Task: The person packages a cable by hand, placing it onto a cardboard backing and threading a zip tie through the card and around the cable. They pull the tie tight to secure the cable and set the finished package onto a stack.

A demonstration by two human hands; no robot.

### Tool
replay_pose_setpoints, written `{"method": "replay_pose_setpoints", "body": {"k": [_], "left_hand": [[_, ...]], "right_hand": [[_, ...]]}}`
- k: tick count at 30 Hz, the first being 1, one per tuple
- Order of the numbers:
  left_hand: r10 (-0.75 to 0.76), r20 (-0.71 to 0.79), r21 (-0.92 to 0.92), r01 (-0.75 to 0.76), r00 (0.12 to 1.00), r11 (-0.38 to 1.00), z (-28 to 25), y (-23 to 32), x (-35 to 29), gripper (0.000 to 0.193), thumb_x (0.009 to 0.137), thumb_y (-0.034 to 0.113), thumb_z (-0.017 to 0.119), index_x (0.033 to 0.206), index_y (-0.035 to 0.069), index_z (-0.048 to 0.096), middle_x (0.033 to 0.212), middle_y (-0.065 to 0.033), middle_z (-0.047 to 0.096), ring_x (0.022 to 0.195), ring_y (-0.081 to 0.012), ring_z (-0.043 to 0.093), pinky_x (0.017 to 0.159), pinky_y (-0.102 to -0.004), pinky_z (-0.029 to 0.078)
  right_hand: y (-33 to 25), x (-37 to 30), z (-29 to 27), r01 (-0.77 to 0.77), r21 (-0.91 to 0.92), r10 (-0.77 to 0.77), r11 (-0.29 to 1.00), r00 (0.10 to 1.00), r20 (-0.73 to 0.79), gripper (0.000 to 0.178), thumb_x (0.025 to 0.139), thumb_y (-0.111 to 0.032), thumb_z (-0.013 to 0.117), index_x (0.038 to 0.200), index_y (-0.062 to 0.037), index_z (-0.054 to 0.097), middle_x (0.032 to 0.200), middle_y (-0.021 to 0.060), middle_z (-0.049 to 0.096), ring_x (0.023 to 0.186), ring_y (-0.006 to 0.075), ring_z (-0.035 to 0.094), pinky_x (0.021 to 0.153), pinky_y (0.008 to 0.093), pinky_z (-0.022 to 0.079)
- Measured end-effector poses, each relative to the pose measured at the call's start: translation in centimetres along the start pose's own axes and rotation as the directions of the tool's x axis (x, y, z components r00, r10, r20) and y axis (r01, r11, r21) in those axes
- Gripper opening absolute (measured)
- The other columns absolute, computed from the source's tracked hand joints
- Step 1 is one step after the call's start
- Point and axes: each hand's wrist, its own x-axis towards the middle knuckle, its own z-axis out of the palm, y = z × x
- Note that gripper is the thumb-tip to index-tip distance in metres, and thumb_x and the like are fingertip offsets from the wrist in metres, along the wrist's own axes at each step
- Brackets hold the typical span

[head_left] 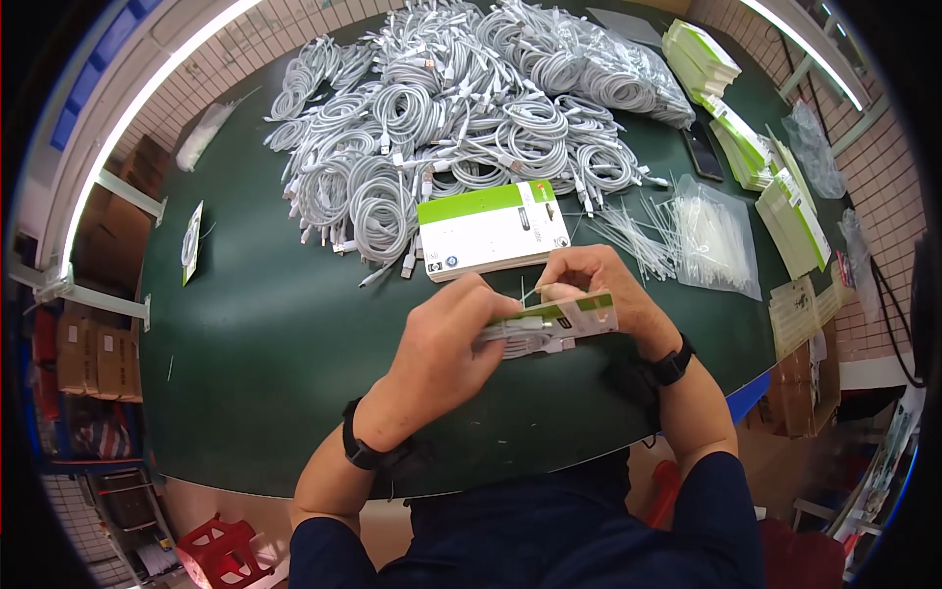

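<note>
A green and white packaging card [591, 316] stands on edge between my hands, with a coiled light-grey charging cable [527, 344] lying against its near face. My left hand [440, 334] is closed on the left end of the card and cable. Behind the card's top edge, the fingers of my right hand [610, 287] pinch a thin white cable tie [530, 293], and the palm is beside the card's right end. Just beyond my hands lies a stack of the same cards [491, 231].
A large heap of coiled grey cables [432, 118] covers the far side of the green table [265, 393]. Loose cable ties [633, 239], a bag of ties [714, 240], a phone [703, 150] and card stacks [793, 221] lie right. One finished-looking card [191, 243] sits left.
</note>
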Motion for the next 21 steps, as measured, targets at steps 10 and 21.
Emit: {"method": "replay_pose_setpoints", "body": {"k": [10,21], "left_hand": [[-0.426,-0.288,-0.588,0.193,0.858,0.786,0.5,-2.6,0.2,0.058,0.087,-0.008,0.068,0.141,0.002,0.053,0.108,-0.0023,0.064,0.098,-0.0106,0.061,0.087,-0.0267,0.05],[-0.23,-0.24,-0.383,0.126,0.943,0.915,2.5,-2.2,0.4,0.045,0.087,-0.006,0.072,0.129,0.011,0.07,0.119,-0.0117,0.064,0.11,-0.0241,0.066,0.093,-0.033,0.053]], "right_hand": [[-3.1,-0.3,1.8,-0.019,0.578,0.076,0.816,0.994,-0.074,0.028,0.095,-0.012,0.067,0.118,0.0022,0.063,0.099,0.0062,0.07,0.075,0.0083,0.063,0.066,0.0239,0.051],[-2.9,-0.6,3.6,0.01,0.331,0.015,0.943,0.997,-0.074,0.041,0.104,-0.026,0.061,0.132,0.0032,0.057,0.109,0.0087,0.07,0.09,0.0101,0.064,0.076,0.0264,0.053]]}}
